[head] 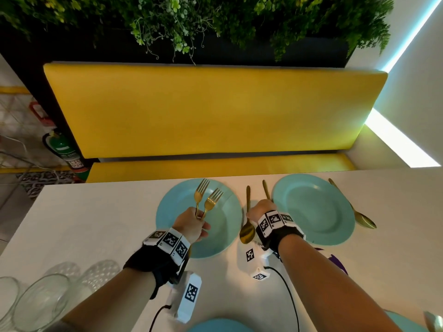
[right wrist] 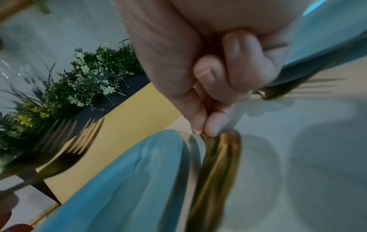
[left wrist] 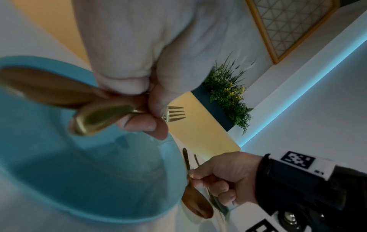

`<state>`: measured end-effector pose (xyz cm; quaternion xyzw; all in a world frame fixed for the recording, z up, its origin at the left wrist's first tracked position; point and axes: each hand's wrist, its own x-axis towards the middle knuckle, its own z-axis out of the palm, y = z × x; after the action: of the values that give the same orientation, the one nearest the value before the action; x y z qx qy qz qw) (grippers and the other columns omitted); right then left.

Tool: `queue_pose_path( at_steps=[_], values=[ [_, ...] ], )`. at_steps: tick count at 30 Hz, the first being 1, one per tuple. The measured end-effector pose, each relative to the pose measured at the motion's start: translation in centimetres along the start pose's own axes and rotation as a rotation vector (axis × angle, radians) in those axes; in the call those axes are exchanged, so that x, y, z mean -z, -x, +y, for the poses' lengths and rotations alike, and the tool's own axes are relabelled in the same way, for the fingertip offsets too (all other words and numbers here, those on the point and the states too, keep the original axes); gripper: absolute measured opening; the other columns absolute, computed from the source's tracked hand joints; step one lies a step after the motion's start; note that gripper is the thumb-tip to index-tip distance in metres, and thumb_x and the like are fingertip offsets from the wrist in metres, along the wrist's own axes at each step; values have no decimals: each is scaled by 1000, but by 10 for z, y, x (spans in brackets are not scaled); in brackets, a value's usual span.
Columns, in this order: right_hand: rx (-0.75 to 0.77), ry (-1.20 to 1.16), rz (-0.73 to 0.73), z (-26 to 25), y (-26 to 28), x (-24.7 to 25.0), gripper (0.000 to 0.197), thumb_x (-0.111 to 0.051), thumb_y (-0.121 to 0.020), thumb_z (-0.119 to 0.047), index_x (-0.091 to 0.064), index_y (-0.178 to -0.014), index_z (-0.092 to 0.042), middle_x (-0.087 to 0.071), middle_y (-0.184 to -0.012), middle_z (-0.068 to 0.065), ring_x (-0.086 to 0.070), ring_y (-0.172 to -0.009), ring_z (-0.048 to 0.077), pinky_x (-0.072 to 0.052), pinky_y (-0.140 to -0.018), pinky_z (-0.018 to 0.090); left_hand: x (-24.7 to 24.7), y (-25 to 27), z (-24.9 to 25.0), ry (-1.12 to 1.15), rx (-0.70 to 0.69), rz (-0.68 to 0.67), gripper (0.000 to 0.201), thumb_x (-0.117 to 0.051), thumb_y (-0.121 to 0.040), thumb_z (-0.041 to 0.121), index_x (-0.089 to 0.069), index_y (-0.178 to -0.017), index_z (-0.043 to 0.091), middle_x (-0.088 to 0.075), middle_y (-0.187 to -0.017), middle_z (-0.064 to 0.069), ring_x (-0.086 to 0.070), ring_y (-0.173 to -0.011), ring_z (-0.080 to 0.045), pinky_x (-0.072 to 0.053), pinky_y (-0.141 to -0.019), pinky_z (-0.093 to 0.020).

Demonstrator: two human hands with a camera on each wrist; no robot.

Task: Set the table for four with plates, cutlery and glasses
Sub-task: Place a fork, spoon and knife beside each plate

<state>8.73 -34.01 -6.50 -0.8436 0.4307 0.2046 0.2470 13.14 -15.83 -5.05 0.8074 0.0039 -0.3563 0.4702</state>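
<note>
My left hand point(head: 199, 218) grips two gold forks point(head: 208, 198) by their handles, tines up, above the left teal plate point(head: 223, 238). Their tines point(left wrist: 174, 113) show past my fingers in the left wrist view and blurred point(right wrist: 69, 149) in the right wrist view. My right hand point(head: 251, 213) pinches the handle of a gold spoon point(head: 247, 232) between thumb and forefinger, in the gap between the left plate and the right teal plate point(head: 314, 209). Whether the spoon point(right wrist: 218, 157) touches the table I cannot tell. A gold fork point(head: 265, 189) lies left of the right plate, a second spoon point(head: 364, 220) to its right.
Several clear glasses point(head: 40, 300) stand at the near left of the white table point(head: 96, 224). Two more teal plates point(head: 220, 327) peek in at the near edge. A yellow bench point(head: 211, 109) runs along the far side, with plants above it.
</note>
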Motion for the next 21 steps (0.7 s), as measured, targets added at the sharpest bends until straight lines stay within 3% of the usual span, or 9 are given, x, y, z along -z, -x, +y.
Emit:
queue_pose_path(
  at_steps=[5, 9, 21],
  values=[
    [-5, 23, 42, -5, -4, 3, 25, -54, -93, -20, -63, -106, -1, -66, -116, 12, -63, -106, 26, -44, -73, 26, 2, -2, -3, 21, 1, -7, 12, -35, -98, 5, -46, -102, 11, -61, -78, -3, -53, -60, -15, -41, -51, -21],
    [32, 21, 88, -10, -6, 4, 24, -52, -93, -16, -64, -105, 1, -66, -113, 13, -63, -106, 28, -49, -79, 28, 5, -4, -4, 33, 5, -14, 12, -36, -98, 5, -46, -103, 10, -62, -80, -4, -53, -60, -15, -41, -50, -20],
    [15, 4, 129, -11, -9, -4, 22, -57, -91, -16, -65, -104, 0, -68, -112, 13, -65, -103, 27, -50, -78, 28, 6, -2, -8, 37, 0, -16, 13, -36, -98, 5, -46, -101, 12, -62, -80, -3, -56, -61, -16, -41, -51, -21]
  ],
)
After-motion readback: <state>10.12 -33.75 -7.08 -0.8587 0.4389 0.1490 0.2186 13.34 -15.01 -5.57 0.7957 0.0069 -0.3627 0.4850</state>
